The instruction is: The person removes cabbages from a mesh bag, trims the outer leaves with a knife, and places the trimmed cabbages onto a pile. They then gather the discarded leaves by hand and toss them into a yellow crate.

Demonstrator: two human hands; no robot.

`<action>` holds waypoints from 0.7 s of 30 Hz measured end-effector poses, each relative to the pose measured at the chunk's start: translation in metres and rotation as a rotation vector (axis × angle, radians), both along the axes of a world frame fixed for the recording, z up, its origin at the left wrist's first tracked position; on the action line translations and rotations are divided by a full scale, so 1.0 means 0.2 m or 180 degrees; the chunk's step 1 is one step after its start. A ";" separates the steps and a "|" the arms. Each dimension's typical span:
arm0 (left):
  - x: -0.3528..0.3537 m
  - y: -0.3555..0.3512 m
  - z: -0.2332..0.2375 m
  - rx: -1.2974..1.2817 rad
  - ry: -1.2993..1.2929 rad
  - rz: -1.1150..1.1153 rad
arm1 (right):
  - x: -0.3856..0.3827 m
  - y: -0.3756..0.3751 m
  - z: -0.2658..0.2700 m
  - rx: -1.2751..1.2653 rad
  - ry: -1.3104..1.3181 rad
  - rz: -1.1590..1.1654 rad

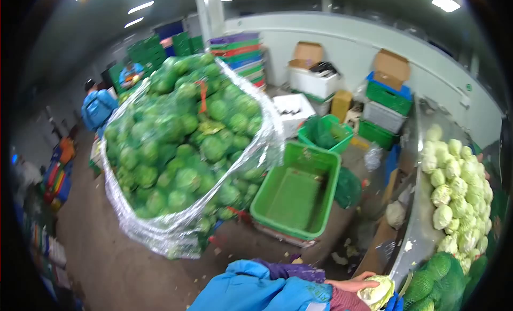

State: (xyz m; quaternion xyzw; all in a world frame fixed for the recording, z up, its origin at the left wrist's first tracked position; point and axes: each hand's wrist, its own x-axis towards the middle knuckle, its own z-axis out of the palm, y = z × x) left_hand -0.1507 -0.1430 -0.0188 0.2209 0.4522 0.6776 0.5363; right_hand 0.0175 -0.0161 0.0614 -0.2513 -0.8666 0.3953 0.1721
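Note:
At the bottom right, my left hand [354, 283] reaches out of a purple cuff. Its fingers lie curved over the top of a pale, trimmed cabbage [378, 293] and grip it. Just beyond that cabbage, at the bottom edge, shows something bright blue [394, 302], possibly a glove on my right hand; its fingers are hidden. Green net bags of cabbages [435, 281] lie close by on the right. Above them, many pale peeled cabbages [459, 198] are heaped on a metal table [407, 241].
A large plastic-lined bin [155, 233] of netted green cabbages stands at left centre. Beside it sits a green crate [294, 190]. Behind are a smaller green basket [342, 144], stacked crates [382, 113] and boxes [312, 78]. Two people in blue work at the far left. Leaf scraps litter the floor.

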 end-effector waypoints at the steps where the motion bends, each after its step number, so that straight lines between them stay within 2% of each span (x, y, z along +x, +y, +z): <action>1: -0.01 -0.02 0.02 -0.0103 0.0010 -0.0012 | 0.01 0.04 -0.02 0.0976 0.0038 0.0568; 3: 0.00 -0.06 0.06 -0.0136 -0.0258 0.0103 | 0.01 0.07 -0.08 0.1158 -0.0033 0.0529; 5: 0.00 -0.03 0.01 -0.0118 -0.0135 0.0150 | 0.01 0.11 -0.10 0.1384 0.0030 0.0416; 7: -0.01 -0.05 -0.01 -0.0175 -0.0014 0.0252 | 0.01 0.07 -0.08 0.0271 -0.0392 0.0107; 8: 0.00 -0.06 0.00 -0.0179 0.0047 0.0283 | -0.01 0.04 -0.04 0.0632 -0.0267 0.0070; 11: 0.02 -0.04 -0.02 -0.0172 0.0054 0.0300 | -0.03 0.02 0.00 0.0972 -0.0380 -0.0091; 14: 0.01 -0.05 0.00 -0.0138 -0.0091 0.0350 | -0.08 -0.09 0.14 0.0650 -0.0250 -0.0359; 18: 0.01 -0.07 0.08 -0.0181 -0.0146 0.0199 | -0.02 0.01 0.05 0.0753 -0.0262 -0.0348; 21: 0.03 -0.09 0.14 -0.0145 -0.0267 0.0121 | 0.03 0.03 0.03 0.0529 -0.0201 -0.0576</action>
